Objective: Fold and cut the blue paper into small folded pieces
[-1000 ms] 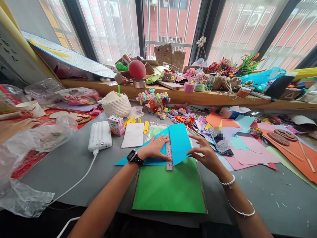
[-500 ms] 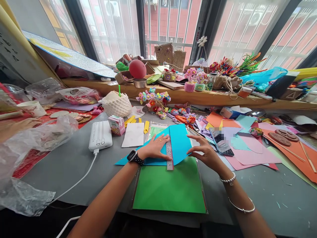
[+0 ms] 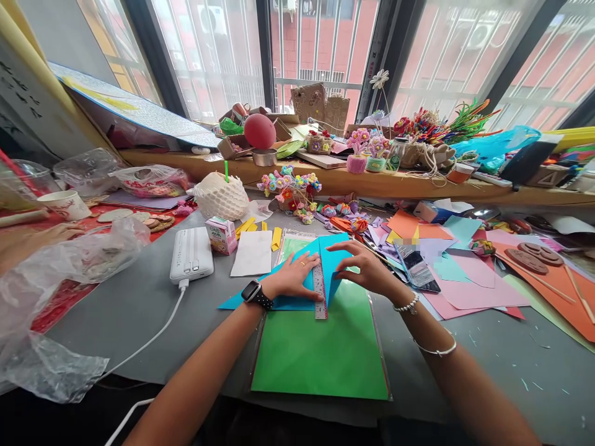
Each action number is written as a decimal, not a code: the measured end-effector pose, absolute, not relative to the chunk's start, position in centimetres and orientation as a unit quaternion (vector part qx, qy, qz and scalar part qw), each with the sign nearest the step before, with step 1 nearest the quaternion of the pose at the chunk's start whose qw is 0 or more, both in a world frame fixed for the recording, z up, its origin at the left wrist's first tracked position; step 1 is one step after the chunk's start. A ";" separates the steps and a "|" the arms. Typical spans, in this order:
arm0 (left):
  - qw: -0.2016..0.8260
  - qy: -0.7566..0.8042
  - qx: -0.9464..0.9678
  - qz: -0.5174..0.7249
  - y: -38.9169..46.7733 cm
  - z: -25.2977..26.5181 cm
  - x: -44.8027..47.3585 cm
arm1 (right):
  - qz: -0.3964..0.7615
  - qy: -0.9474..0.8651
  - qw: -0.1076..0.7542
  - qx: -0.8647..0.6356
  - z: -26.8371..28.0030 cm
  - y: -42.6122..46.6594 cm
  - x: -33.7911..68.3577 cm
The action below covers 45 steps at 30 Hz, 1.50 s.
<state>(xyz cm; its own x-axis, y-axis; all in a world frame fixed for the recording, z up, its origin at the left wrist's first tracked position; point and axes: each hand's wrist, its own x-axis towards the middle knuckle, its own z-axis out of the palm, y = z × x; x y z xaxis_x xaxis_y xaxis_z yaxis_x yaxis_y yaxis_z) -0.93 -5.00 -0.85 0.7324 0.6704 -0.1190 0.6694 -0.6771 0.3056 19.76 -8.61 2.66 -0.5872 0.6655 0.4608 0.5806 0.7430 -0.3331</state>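
A sheet of blue paper (image 3: 310, 246) lies over a stack of green paper (image 3: 320, 353) in a clear sleeve. On the blue sheet stands a clear ruler (image 3: 320, 306) with pink markings, pointing away from me. My left hand (image 3: 295, 277) is spread flat, with its fingers and thumb pressing the ruler down along its left side. To the right of the ruler, my right hand (image 3: 360, 263) pinches the raised right part of the blue sheet between bent fingers and thumb. That part tilts up along the ruler's edge.
A white power bank (image 3: 191, 254) with a cable, a small drink carton (image 3: 221, 235) and a white paper piece (image 3: 251, 253) are on the left. Coloured paper scraps (image 3: 474, 266) and a phone (image 3: 417, 266) lie right. Another person's hand (image 3: 41, 238) is at far left.
My right hand has moved left towards the ruler, bringing up the right part of the blue sheet, which lay flatter before. The left hand and ruler stay in place.
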 end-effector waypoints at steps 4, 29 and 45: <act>0.166 0.357 0.919 0.012 -4.9 -1.1 -1.0 | 0.090 -0.888 0.287 -0.348 3.0 -7.8 19.0; 0.166 0.357 0.919 0.012 -5.2 -0.8 -0.9 | 0.206 -0.885 0.217 -0.357 2.6 -4.8 21.6; 0.173 0.361 0.916 0.024 -5.2 -0.7 -1.0 | 0.201 -0.730 0.537 -0.371 7.0 -2.7 21.1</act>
<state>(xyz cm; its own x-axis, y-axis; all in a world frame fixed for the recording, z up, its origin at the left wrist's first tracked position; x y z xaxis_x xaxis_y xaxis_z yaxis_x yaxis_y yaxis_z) -0.98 -5.23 -0.73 0.7376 0.6702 -0.0819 0.6539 -0.6788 0.3341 21.15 -2.70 6.99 -0.1477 0.7585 0.6347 0.3263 0.6432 -0.6927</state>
